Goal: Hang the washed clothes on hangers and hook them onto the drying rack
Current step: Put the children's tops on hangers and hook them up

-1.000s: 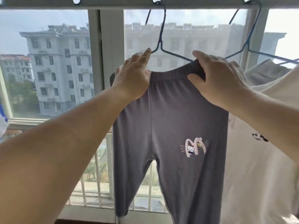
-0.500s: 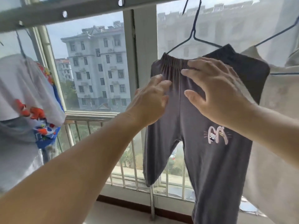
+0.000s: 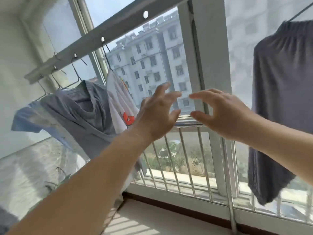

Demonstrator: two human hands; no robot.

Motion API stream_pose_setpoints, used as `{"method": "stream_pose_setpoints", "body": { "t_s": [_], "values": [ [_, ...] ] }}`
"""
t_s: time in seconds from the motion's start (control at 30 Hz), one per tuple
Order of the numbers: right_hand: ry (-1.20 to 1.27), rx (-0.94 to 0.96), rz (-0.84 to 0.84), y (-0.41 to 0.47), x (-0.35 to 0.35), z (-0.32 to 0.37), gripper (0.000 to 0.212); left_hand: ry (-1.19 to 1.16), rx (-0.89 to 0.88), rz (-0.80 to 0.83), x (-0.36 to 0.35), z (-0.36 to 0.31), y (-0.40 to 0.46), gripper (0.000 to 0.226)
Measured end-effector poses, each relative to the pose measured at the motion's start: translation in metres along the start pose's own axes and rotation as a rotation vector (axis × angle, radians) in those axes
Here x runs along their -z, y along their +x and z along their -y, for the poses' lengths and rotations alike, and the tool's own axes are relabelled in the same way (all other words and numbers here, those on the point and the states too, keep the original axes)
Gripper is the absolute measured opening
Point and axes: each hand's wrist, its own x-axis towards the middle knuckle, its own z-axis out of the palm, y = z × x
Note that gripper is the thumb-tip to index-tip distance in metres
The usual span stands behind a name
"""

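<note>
Fingers [image 3: 171,97] of the left hand [image 3: 155,116] are spread and loosely curled, closing on nothing; the thumb sits apart from them. The right hand [image 3: 225,112] mirrors it, fingers apart and bent, palm empty. Both hands hang in mid-air in front of the window frame [image 3: 210,56], their fingertips near each other but not touching, and neither touches any cloth.

To the right of the right hand, well clear of it, the dark grey trousers [image 3: 281,99] hang by their gathered waistband on a hanger whose thin wire [image 3: 299,12] runs up out of the top edge; 1 leg end droops near the lower window rail.

To the left, the drying rack bar [image 3: 105,33], a grey metal strip with round holes, slants across the upper part of the view. From it hang several wire hangers carrying a white shirt with an orange print [image 3: 120,102], a grey-blue T-shirt [image 3: 81,106] beside it, and a pale blue garment [image 3: 27,119] furthest left, partly overlapped by the grey-blue one.

Behind the hands stand white window bars [image 3: 186,158], with a multi-storey building [image 3: 149,65] beyond the glass. Sunlit striped shadows lie on the floor [image 3: 135,224] below.
</note>
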Motion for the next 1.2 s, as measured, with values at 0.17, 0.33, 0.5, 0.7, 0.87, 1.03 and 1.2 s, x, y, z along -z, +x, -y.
{"method": "stream_pose_setpoints", "body": {
  "t_s": [0.17, 0.33, 0.5, 0.7, 0.87, 1.03, 1.2],
  "values": [
    [0.091, 0.009, 0.030, 0.032, -0.050, 0.038, 0.050, 0.150, 0.055, -0.077, 0.018, 0.071, -0.015, 0.042],
    [0.205, 0.004, 0.011, 0.073, -0.080, 0.070, 0.043, 0.182, 0.184, -0.254, 0.033, 0.119, -0.011, 0.044],
    [0.354, -0.001, -0.048, 0.119, -0.091, 0.098, 0.036, -0.195, 0.322, -0.327, 0.038, 0.136, -0.001, 0.048],
    [0.459, 0.000, -0.117, 0.180, -0.089, 0.128, 0.031, -0.603, 0.394, -0.414, 0.042, 0.151, 0.014, 0.041],
    [0.520, -0.010, -0.092, 0.222, -0.102, 0.141, 0.032, -0.824, 0.396, -0.510, 0.052, 0.176, 0.031, 0.032],
    [0.577, -0.059, 0.010, 0.257, -0.113, 0.145, 0.027, -0.841, 0.420, -0.500, 0.057, 0.208, 0.055, 0.035],
    [0.735, -0.070, -0.019, 0.276, -0.120, 0.141, 0.022, -0.853, 0.379, -0.499, 0.051, 0.234, 0.068, 0.034]
  ]
}}
